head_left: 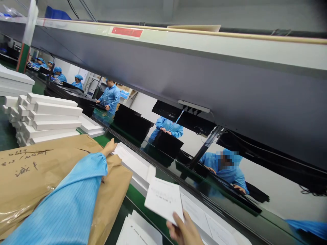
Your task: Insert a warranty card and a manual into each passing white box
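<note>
At the far end of a brown paper package, my left hand (109, 147) has its fingers curled at the near-left end of an open white cardboard box (133, 160). Its blue sleeve crosses the package, and the fingertips are only partly visible. In my right hand (187, 229) is a white booklet (163, 199) with small print on its cover, pinched between thumb and fingers and tilted over the line of boxes. Below it lies a stack of similar white booklets (139, 231). Another open white box (201, 217) with printed white sheets inside lies behind my right hand.
The brown paper package (63, 166) with handwriting covers the left. Long white boxes (55, 115) are piled behind it. A dark rail (163, 170) borders the green belt. An overhead shelf (178, 61) spans the view. Co-workers in blue (224, 170) sit or stand across the line.
</note>
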`<state>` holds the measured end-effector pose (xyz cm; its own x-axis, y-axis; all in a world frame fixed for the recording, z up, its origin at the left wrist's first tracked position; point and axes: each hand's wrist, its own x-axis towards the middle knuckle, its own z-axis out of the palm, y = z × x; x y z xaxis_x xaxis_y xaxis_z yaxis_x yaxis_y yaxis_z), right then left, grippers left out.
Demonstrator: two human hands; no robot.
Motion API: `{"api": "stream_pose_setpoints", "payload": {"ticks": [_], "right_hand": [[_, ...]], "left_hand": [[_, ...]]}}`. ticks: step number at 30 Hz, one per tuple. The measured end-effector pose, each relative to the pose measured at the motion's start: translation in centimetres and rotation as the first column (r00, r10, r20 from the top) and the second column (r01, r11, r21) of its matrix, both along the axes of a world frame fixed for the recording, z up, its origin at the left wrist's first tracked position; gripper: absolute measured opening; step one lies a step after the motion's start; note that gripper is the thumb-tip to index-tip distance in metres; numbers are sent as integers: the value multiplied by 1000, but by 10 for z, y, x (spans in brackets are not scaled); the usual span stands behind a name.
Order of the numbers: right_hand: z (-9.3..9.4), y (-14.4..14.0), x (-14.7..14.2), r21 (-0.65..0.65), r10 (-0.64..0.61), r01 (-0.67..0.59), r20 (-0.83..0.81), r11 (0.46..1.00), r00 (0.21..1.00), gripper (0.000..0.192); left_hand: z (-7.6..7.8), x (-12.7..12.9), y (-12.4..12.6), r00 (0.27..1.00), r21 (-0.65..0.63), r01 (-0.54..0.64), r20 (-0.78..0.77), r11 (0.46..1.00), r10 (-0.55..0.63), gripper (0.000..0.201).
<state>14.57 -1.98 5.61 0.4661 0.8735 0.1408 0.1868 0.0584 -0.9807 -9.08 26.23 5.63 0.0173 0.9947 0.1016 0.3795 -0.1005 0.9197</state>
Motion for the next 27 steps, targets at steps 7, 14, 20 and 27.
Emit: {"api": "stream_pose_setpoints", "payload": {"ticks": [7,14,20,27], "right_hand": [[14,122,-13,-102,107,-136,-254,985,961,10],[-1,139,-1,-170,18,-34,-93,985,996,15],[44,68,1,-198,12,27,197,980,980,14],[62,-132,-6,-113,-18,142,715,983,698,21]], "left_hand": [[-4,7,-2,998,157,-36,-52,987,45,24],[-5,12,-3,995,202,-5,-96,979,25,18],[2,13,-16,984,226,53,-178,973,-12,18],[26,33,-47,934,256,271,-303,928,-189,23]]}}
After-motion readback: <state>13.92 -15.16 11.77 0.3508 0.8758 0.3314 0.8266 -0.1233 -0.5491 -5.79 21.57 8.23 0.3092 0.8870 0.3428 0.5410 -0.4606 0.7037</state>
